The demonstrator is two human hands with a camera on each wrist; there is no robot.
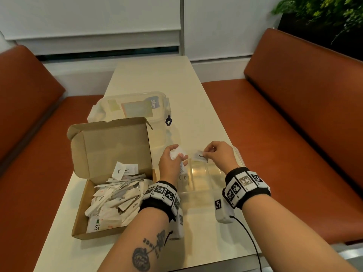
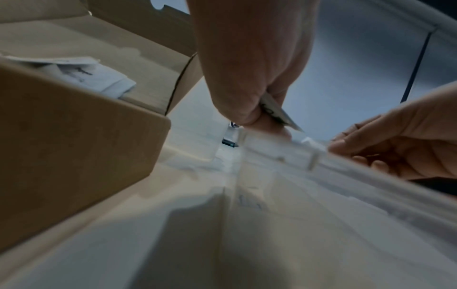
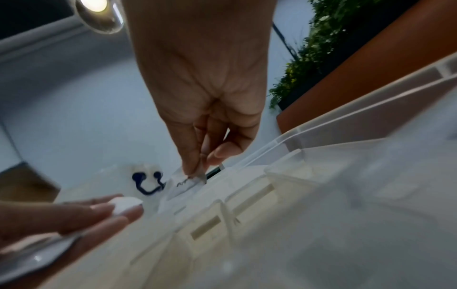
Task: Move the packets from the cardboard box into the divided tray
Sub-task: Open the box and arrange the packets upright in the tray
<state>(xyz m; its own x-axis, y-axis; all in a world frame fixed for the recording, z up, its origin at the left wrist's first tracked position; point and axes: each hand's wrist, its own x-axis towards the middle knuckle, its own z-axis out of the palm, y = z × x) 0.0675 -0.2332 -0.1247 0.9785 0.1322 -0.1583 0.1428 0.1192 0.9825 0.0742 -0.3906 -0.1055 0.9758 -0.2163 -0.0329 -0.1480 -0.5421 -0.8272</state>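
Observation:
An open cardboard box point(image 1: 110, 146) on the table's left holds several white packets point(image 1: 115, 199). Right of it stands a clear divided tray point(image 1: 204, 173), with packets point(image 1: 182, 176) upright in its left compartment. My left hand point(image 1: 172, 160) hovers over the tray's left end and grips a bunch of white packets point(image 1: 177, 154). My right hand point(image 1: 216, 152) is over the tray's far side and pinches one white pepper packet point(image 1: 199, 155) between thumb and fingertips. In the right wrist view that packet point(image 3: 185, 183) hangs just above the tray's rim point(image 3: 284, 140).
A clear lidded plastic container point(image 1: 133, 108) with a dark clip sits behind the box. Orange bench seats point(image 1: 294, 134) flank the cream table point(image 1: 157, 79). A plant point(image 1: 324, 12) stands at the far right. A black cable point(image 1: 249, 236) trails from my right wrist.

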